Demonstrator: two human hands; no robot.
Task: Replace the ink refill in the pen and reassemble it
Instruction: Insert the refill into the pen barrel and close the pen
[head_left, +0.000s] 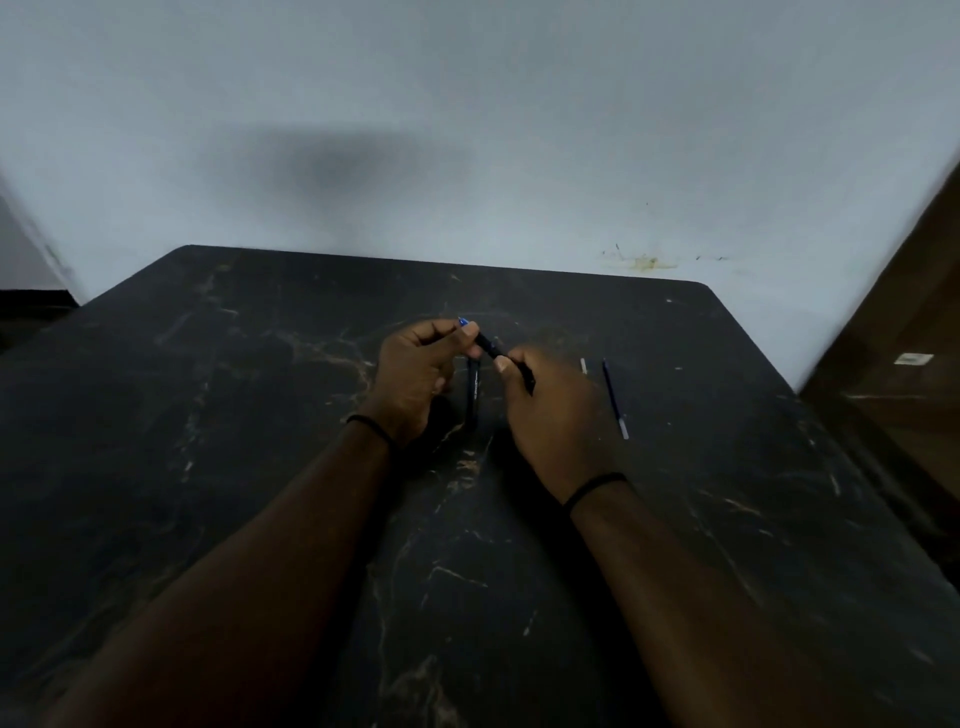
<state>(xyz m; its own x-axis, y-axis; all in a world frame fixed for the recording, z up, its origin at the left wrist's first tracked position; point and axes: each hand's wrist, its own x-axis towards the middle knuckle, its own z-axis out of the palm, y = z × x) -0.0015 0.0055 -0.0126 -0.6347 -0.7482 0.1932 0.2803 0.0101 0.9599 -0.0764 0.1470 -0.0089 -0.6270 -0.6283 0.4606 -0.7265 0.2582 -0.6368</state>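
Above the middle of the black marble table (260, 467), both my hands hold a black pen (488, 347) with a blue end (463, 322). My left hand (415, 374) pinches the blue end between thumb and fingers. My right hand (550, 410) grips the other end, whose dark tip sticks out past the fingers. Under and between my hands a second black pen part (472, 395) lies on the table, pointing towards me. To the right lies a thin blue ink refill (615, 400) with a pale end.
A small white piece (583, 366) lies just left of the refill. A pale wall (467, 130) rises behind the table's far edge. A brown wooden panel (893, 364) stands at the right. Both wrists wear thin black bands.
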